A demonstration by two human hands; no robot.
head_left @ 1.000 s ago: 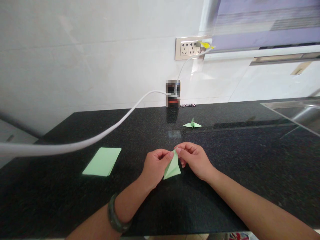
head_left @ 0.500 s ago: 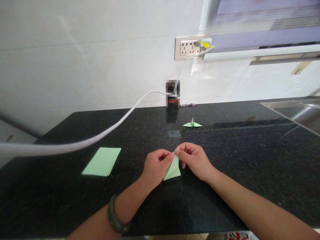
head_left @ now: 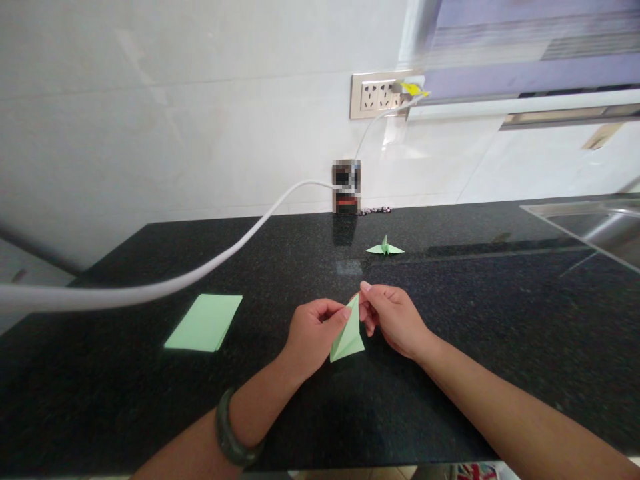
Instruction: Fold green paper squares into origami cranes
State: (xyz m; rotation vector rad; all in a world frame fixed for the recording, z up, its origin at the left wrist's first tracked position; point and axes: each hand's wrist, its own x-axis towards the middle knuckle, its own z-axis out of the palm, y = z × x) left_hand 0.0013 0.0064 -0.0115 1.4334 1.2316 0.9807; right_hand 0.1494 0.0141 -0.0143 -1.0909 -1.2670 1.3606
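Between my hands is a folded piece of light green paper (head_left: 350, 339), narrow at the top and wider at its lower end. My left hand (head_left: 314, 337) pinches it along the left side, thumb on the near face. At the upper tip, my right hand (head_left: 395, 319) is closed with thumb and fingers on the paper's edge. A green origami crane (head_left: 385, 248) with spread wings stands on the counter beyond my hands. To the left lies a stack of green paper sheets (head_left: 204, 323).
The black speckled countertop (head_left: 280, 427) runs back to a tiled wall. A white cable (head_left: 200, 270) arches over its left part to a blurred-out device (head_left: 346, 187) at the wall. A wall socket (head_left: 370, 97) is above; a metal sink (head_left: 600, 223) is at right.
My right thumb has risen and shifted a little to the right at the paper's tip. The folded paper has moved slightly right. My left hand stays nearly still.
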